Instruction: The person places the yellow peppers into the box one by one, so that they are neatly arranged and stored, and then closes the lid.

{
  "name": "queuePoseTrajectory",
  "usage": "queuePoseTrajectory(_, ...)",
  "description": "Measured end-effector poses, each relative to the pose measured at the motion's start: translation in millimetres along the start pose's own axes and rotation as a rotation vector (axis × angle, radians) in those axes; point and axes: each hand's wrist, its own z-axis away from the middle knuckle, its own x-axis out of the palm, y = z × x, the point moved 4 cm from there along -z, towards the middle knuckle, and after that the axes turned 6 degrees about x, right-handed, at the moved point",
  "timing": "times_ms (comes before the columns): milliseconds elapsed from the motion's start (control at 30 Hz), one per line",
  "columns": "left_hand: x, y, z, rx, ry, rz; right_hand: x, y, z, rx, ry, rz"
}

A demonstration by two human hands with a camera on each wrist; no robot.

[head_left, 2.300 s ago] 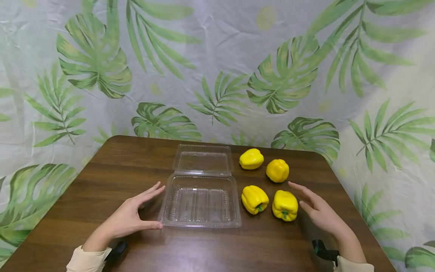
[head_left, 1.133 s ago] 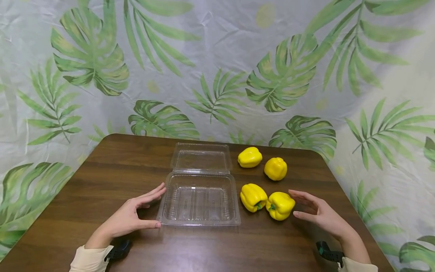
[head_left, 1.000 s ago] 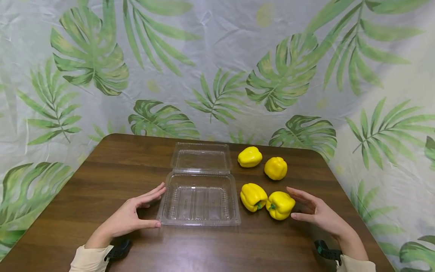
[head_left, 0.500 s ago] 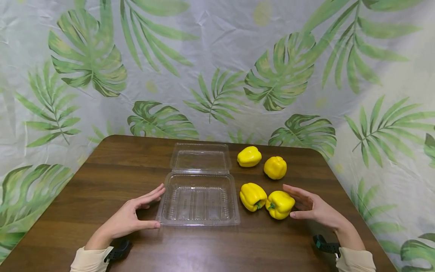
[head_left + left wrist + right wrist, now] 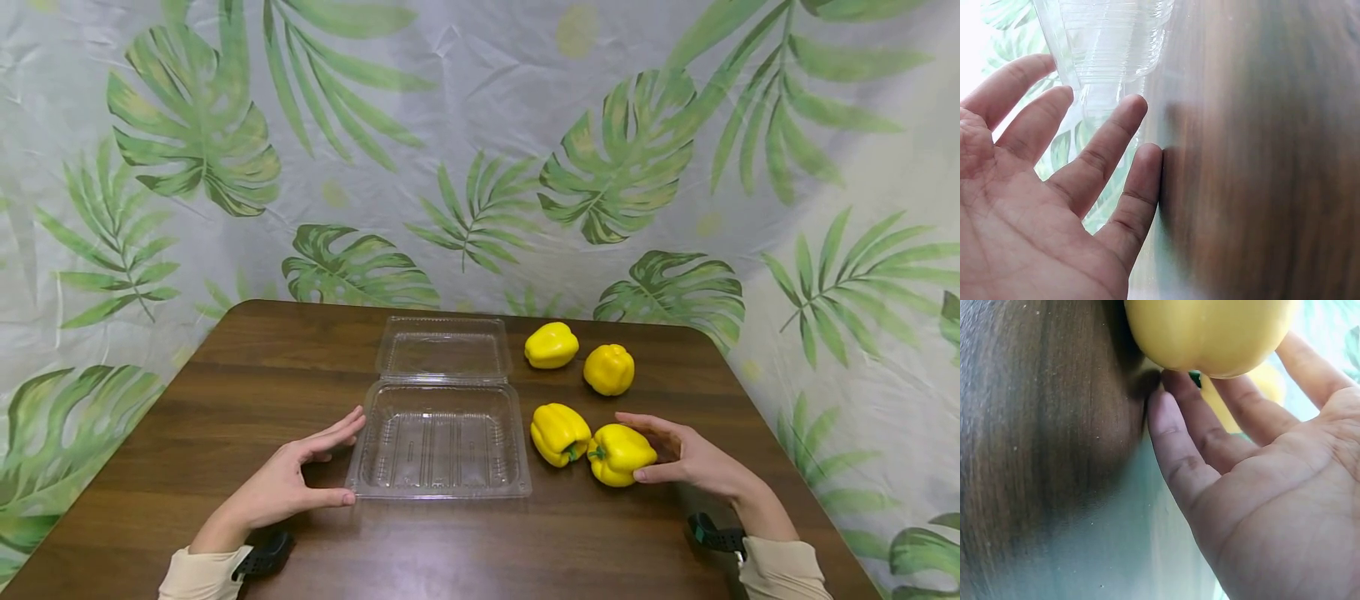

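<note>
My left hand [image 5: 281,483] spreads at the left side of a clear plastic clamshell box [image 5: 438,485], fingertips by the rim and thumb at its near left corner. In the left wrist view, the left fingers [image 5: 1100,156] stretch out beside the box wall. My right hand [image 5: 693,458] reaches round the near right yellow bell pepper [image 5: 618,457], thumb on its near side and fingers behind it. The right wrist view has this pepper's bottom hiding some fingertips. Its green stem points left toward another yellow bell pepper [image 5: 558,435] beside it.
Two more yellow bell peppers, a far left one [image 5: 551,346] and a far right one [image 5: 609,370], lie further back. The box lid [image 5: 442,367] is folded back flat behind the tray. All rests on a brown wooden table [image 5: 300,358] before a leaf-patterned cloth [image 5: 480,125].
Over these frames my right hand moves left and closes in around the near right pepper. That pepper shifts left early and turns until its stem points left. The left hand stays put.
</note>
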Motion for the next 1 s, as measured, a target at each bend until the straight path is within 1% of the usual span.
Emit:
queuePoseTrajectory(233,-0.2,-0.7,0.3,0.013,0.003,0.004,-0.2,1.5,-1.9,-0.009,-0.017,-0.023)
queuePoseTrajectory(367,0.0,-0.4,0.4,0.013,0.002,0.001,-0.3,1.2,-1.1,-0.005,-0.011,-0.018)
queuePoseTrajectory(467,0.4,-0.3,0.2,0.013,0.001,0.003,-0.6,1.6,0.4,0.009,0.008,0.001)
queuePoseTrajectory(567,1.0,-0.4,0.0,0.016,-0.001,0.006,-2.0,3.2,2.3,0.046,0.045,0.018)
queuePoseTrajectory(700,1.2,-1.3,0.0,0.005,0.0,0.003,-4.5,5.4,4.7,0.08,0.079,0.038)
queuePoseTrajectory(1000,1.0,-2.4,0.5,0.002,-0.002,-0.008,-10.6,5.7,9.7,0.053,0.108,0.043)
